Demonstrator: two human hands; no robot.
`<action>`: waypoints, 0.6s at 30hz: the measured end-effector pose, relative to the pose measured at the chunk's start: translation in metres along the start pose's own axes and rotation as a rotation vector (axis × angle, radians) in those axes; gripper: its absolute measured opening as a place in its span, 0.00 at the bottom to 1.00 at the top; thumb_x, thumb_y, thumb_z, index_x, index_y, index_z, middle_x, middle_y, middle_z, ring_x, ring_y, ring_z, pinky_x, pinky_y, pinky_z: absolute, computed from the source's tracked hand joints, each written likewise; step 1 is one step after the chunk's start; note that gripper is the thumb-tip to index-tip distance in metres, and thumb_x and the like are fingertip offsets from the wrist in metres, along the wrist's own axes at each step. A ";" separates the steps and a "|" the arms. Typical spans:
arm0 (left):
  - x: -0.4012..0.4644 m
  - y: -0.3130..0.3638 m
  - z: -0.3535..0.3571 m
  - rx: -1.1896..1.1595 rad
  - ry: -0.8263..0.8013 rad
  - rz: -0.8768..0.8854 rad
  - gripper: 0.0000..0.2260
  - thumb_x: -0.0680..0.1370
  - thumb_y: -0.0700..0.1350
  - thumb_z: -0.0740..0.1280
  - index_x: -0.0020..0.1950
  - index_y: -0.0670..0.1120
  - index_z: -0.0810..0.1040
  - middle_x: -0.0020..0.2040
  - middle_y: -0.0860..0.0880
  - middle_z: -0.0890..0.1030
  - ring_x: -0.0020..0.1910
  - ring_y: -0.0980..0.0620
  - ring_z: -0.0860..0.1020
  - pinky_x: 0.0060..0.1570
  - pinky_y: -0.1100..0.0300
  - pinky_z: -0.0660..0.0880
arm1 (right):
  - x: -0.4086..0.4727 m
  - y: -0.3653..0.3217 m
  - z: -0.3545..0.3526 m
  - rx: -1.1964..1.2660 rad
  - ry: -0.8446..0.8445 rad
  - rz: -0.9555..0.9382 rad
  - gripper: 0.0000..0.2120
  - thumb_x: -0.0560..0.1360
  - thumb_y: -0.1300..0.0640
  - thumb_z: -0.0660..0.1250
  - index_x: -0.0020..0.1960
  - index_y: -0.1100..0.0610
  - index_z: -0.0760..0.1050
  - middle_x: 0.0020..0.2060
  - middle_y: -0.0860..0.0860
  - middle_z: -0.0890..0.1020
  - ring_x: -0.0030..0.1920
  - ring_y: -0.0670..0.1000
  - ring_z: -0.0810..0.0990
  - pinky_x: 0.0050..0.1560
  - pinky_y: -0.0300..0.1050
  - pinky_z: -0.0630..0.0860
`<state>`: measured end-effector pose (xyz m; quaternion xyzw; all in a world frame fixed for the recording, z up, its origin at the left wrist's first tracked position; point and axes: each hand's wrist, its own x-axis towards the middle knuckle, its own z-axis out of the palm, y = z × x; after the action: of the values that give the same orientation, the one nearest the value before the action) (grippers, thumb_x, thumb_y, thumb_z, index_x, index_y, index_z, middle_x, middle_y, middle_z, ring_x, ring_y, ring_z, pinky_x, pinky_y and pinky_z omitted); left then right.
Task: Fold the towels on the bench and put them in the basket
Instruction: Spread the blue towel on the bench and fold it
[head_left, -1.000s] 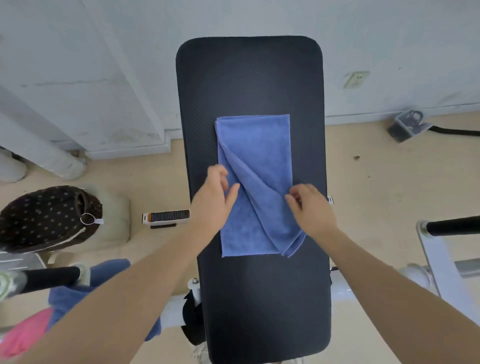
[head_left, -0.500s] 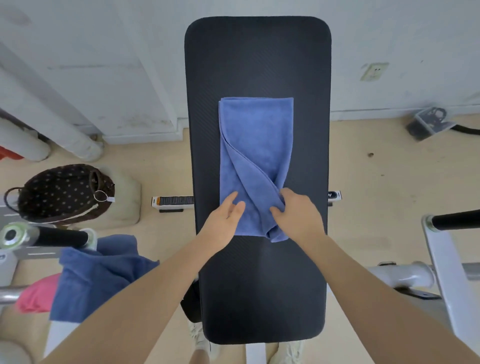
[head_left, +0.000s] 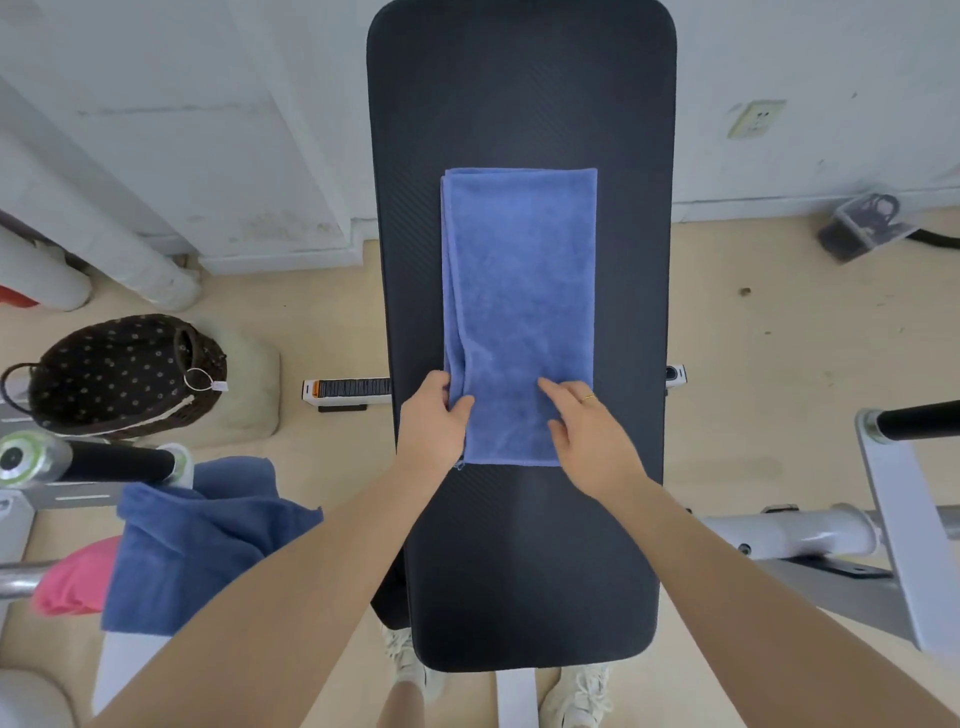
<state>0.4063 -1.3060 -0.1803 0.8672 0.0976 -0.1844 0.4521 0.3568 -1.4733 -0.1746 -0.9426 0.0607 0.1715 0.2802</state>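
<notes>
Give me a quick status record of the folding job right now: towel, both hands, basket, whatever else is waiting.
towel on bench: blue towel, folded into a long flat strip, lying lengthwise on the black bench
left hand: pinches the towel's near left edge
right hand: rests on the near right part, fingers fairly straight
basket: on the floor left of the bench, no towel visible inside
waiting: darker blue towel and pink cloth, draped on the rack at left
</notes>
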 end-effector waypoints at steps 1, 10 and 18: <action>0.001 -0.002 0.000 0.016 0.031 0.009 0.02 0.78 0.40 0.62 0.51 0.44 0.71 0.42 0.50 0.75 0.41 0.51 0.74 0.36 0.66 0.68 | -0.001 0.003 0.000 -0.030 -0.004 0.013 0.24 0.80 0.59 0.54 0.75 0.51 0.54 0.68 0.49 0.64 0.57 0.52 0.73 0.49 0.46 0.74; 0.011 0.003 -0.012 0.131 0.052 0.027 0.05 0.80 0.44 0.60 0.53 0.44 0.67 0.37 0.49 0.74 0.37 0.49 0.74 0.40 0.54 0.73 | 0.013 -0.019 -0.015 -0.192 0.135 -0.022 0.16 0.81 0.55 0.53 0.67 0.52 0.66 0.57 0.51 0.73 0.48 0.55 0.76 0.39 0.46 0.71; 0.030 -0.008 -0.025 0.168 0.014 0.062 0.03 0.76 0.41 0.66 0.43 0.45 0.74 0.35 0.50 0.77 0.35 0.47 0.77 0.41 0.54 0.75 | 0.036 -0.061 0.014 -0.564 -0.181 -0.462 0.25 0.75 0.63 0.62 0.70 0.53 0.60 0.52 0.54 0.73 0.48 0.55 0.76 0.38 0.45 0.66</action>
<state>0.4367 -1.2810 -0.1849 0.9059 0.0583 -0.1717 0.3827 0.3992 -1.4153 -0.1676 -0.9526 -0.2282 0.1962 0.0449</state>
